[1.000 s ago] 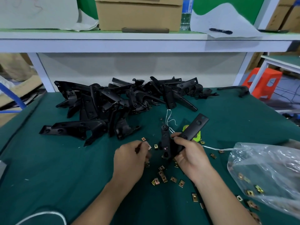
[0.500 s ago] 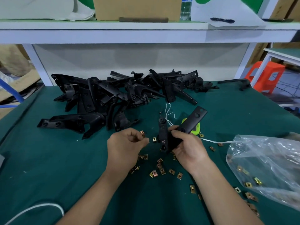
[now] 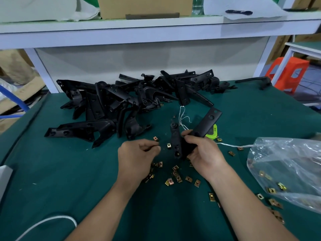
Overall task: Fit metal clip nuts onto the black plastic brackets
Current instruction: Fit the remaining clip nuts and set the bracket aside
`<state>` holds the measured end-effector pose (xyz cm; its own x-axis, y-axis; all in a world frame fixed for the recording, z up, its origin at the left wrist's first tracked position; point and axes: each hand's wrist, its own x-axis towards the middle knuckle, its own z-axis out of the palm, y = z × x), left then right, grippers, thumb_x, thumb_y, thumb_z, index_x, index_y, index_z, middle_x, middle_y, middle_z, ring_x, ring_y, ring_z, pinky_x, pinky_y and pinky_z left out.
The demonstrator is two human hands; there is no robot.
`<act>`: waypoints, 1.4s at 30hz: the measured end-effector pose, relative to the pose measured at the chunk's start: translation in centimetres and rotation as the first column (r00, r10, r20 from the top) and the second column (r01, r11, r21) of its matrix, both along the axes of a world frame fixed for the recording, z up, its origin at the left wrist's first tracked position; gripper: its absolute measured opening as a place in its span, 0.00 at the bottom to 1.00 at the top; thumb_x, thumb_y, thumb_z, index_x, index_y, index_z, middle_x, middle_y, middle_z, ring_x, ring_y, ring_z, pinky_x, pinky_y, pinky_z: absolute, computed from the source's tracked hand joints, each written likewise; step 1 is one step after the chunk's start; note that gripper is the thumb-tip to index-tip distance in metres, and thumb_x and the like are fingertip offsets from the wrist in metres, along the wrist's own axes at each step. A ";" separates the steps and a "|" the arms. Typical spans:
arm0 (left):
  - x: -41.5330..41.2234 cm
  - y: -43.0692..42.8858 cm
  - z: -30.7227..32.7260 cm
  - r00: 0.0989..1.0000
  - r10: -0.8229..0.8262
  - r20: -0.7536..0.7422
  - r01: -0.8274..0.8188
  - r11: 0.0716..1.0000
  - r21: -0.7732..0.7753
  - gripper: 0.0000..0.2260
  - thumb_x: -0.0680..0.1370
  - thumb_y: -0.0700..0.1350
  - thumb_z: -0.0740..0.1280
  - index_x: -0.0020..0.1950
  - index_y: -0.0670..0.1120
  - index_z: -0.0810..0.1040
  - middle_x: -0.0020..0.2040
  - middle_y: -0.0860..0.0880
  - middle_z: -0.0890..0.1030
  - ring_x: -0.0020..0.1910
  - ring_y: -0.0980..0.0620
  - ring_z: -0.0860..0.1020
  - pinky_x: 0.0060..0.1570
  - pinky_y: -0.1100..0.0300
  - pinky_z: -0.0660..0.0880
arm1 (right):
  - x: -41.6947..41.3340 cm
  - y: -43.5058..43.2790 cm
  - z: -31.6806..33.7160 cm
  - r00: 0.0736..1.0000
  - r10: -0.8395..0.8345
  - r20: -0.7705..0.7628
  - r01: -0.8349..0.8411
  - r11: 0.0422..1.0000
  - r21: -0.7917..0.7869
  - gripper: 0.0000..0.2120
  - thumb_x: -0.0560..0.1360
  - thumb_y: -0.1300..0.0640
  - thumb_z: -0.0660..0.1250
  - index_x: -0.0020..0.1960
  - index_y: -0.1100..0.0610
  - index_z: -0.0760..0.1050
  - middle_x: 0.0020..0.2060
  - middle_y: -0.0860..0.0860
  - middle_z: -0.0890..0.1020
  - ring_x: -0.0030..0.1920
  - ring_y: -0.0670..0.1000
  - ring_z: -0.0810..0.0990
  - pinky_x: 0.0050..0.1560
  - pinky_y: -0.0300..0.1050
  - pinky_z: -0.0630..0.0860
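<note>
My right hand [image 3: 205, 153] grips a black plastic bracket [image 3: 207, 123] by its lower end, and its long arm points up and to the right. My left hand [image 3: 137, 157] is just left of it, thumb and fingertips curled together in a pinch on a small metal clip nut that the fingers mostly hide. Several brass-coloured clip nuts [image 3: 175, 174] lie loose on the green mat below both hands. A large pile of black brackets [image 3: 121, 101] lies behind.
A clear plastic bag [image 3: 284, 167] with more clip nuts lies at the right, with a white string [image 3: 232, 145] running to it. A yellow-green object [image 3: 212, 134] sits behind the held bracket. A white shelf [image 3: 156, 30] hangs over the back. A white cable [image 3: 45, 221] is at bottom left.
My left hand drew back to the left, away from the bracket, and closed its fingers. The right hand still holds the bracket in about the same place. The camera tilted down slightly.
</note>
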<state>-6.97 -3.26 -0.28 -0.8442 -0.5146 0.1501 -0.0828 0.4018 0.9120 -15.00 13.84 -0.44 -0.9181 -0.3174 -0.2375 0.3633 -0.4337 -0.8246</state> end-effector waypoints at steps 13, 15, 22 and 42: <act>-0.5 0.2 0.1 0.995 -0.099 0.009 0.098 0.992 0.083 0.08 0.73 0.46 0.77 0.37 0.57 0.86 0.31 0.55 0.85 0.31 0.59 0.83 0.34 0.68 0.77 | -0.1 -0.4 -0.1 0.999 -0.044 0.014 0.044 0.999 0.028 0.06 0.75 0.57 0.74 0.47 0.59 0.81 0.40 0.54 0.84 0.38 0.52 0.84 0.37 0.48 0.80; -0.4 0.3 0.1 0.996 -0.081 0.037 0.081 0.997 -0.003 0.04 0.73 0.50 0.77 0.39 0.58 0.87 0.32 0.60 0.84 0.32 0.63 0.82 0.36 0.65 0.78 | 0.0 -0.2 0.1 0.997 -0.068 0.033 0.066 0.997 0.045 0.06 0.75 0.57 0.74 0.47 0.59 0.81 0.38 0.55 0.84 0.34 0.52 0.83 0.31 0.45 0.79; 0.3 0.7 0.7 0.986 -0.105 0.127 0.156 0.852 -0.500 0.15 0.73 0.56 0.72 0.59 0.66 0.80 0.37 0.64 0.78 0.37 0.61 0.77 0.39 0.63 0.73 | -0.2 -0.2 0.3 0.996 -0.074 0.039 0.072 0.996 0.057 0.08 0.74 0.56 0.75 0.50 0.59 0.82 0.41 0.56 0.85 0.36 0.54 0.84 0.32 0.46 0.78; 0.3 1.5 -1.0 0.931 -0.331 0.152 0.362 0.799 -0.480 0.07 0.81 0.42 0.68 0.50 0.51 0.85 0.42 0.62 0.76 0.46 0.63 0.73 0.48 0.72 0.67 | -0.6 -0.2 0.3 0.995 -0.072 0.074 0.073 0.997 -0.012 0.12 0.74 0.59 0.72 0.32 0.54 0.83 0.36 0.52 0.83 0.34 0.51 0.82 0.33 0.45 0.76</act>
<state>-6.68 -1.71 -1.29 -0.9669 -0.0561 0.2488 0.1031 0.8064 0.5823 -15.64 13.61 -0.12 -0.9189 -0.2544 -0.3014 0.3900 -0.4727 -0.7902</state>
